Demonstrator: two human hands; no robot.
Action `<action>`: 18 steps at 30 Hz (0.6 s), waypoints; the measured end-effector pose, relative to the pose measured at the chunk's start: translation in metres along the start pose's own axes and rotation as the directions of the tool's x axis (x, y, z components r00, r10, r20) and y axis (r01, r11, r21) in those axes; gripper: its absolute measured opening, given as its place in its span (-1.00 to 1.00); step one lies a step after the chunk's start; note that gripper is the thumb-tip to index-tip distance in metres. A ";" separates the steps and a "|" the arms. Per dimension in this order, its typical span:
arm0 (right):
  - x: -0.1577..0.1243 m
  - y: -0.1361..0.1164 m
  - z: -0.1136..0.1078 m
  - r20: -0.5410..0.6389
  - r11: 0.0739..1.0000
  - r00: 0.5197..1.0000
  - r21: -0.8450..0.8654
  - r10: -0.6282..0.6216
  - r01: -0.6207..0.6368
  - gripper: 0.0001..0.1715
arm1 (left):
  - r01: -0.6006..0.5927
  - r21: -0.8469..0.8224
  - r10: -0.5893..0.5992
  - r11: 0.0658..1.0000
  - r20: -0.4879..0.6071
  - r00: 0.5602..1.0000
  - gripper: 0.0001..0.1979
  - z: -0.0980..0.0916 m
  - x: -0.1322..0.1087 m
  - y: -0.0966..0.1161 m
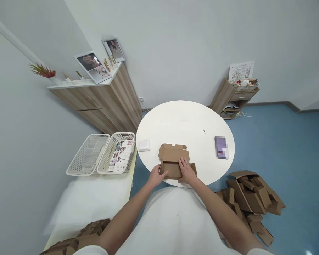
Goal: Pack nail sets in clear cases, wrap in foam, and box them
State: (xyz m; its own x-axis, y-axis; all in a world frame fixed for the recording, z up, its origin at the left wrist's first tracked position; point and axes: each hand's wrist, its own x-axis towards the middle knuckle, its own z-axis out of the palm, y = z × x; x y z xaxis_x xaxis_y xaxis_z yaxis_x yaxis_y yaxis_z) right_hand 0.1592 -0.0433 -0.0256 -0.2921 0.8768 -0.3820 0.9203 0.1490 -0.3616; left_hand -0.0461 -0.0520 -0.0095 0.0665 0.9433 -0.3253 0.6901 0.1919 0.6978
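A brown cardboard box [174, 155] lies partly folded near the front edge of the white oval table [180, 120], its lid laid back away from me. My left hand [156, 176] grips the left wall of the box, thumb inside and fingers outside. On the right side, my right hand [186, 171] rests over the box's side, fingers reaching inward and thumb near the front wall. A side flap sticks out to the right beyond that hand. The box's tray is shallow, with nothing visible in it.
A small white packet [144, 145] lies at the table's left; a purple item [221, 147] is at its right. Two white baskets [116, 153] stand on a side table at left. Cardboard boxes [255, 194] are heaped on the floor at right. Cabinets stand behind.
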 end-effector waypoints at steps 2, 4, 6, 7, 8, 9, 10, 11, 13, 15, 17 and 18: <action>0.000 -0.002 -0.003 0.007 1.000 1.000 -0.001 0.013 -0.013 0.41 | -0.007 0.015 0.007 1.000 0.037 0.999 -0.39 0.001 0.002 0.003; 0.000 -0.004 -0.004 0.010 1.000 1.000 -0.003 0.023 -0.023 0.41 | -0.005 0.044 0.002 0.999 0.070 0.998 -0.36 0.002 0.004 0.007; 0.000 -0.005 -0.004 0.013 1.000 1.000 -0.003 0.028 -0.028 0.41 | 0.025 0.096 -0.033 0.995 0.084 0.996 -0.28 0.004 0.005 0.010; -0.001 -0.005 -0.004 0.014 1.000 0.999 -0.003 0.030 -0.030 0.41 | 0.047 0.129 -0.058 0.991 0.086 0.995 -0.24 0.005 0.005 0.011; -0.001 -0.006 -0.003 0.015 0.999 0.999 -0.004 0.032 -0.032 0.41 | 0.068 0.164 -0.082 0.984 0.086 0.993 -0.20 0.007 0.005 0.012; -0.001 -0.006 -0.003 0.016 0.999 0.999 -0.005 0.034 -0.034 0.40 | 0.084 0.194 -0.103 0.977 0.087 0.991 -0.16 0.008 0.005 0.012; -0.002 -0.006 -0.003 0.018 0.999 0.999 -0.007 0.035 -0.034 0.40 | 0.095 0.218 -0.117 0.971 0.091 0.989 -0.12 0.009 0.004 0.012; -0.002 -0.006 -0.003 0.020 0.999 0.999 -0.011 0.035 -0.035 0.40 | 0.099 0.233 -0.125 0.967 0.097 0.987 -0.09 0.010 0.004 0.012; -0.002 -0.007 -0.003 0.028 0.999 0.999 -0.025 0.035 -0.034 0.41 | 0.093 0.249 -0.125 0.964 0.114 0.986 -0.09 0.010 0.003 0.012; -0.002 -0.008 -0.004 0.039 0.998 0.999 -0.043 0.038 -0.036 0.41 | 0.078 0.265 -0.115 0.961 0.123 0.986 -0.19 0.008 0.004 0.012; -0.002 -0.008 -0.006 0.056 0.998 0.998 -0.060 0.040 -0.037 0.43 | 0.058 0.288 -0.099 0.956 0.129 0.987 -0.34 0.005 0.006 0.011; -0.001 -0.008 -0.007 0.067 0.997 0.997 -0.068 0.040 -0.035 0.44 | 0.051 0.297 -0.095 0.953 0.135 0.986 -0.40 0.003 0.008 0.011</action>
State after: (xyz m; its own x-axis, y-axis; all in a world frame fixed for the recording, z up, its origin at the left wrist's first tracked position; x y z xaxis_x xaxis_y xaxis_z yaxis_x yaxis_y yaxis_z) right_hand 0.1545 -0.0423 -0.0162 -0.2718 0.8495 -0.4523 0.9456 0.1485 -0.2894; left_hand -0.0357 -0.0435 -0.0061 0.0975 0.8756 -0.4731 0.8756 0.1505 0.4590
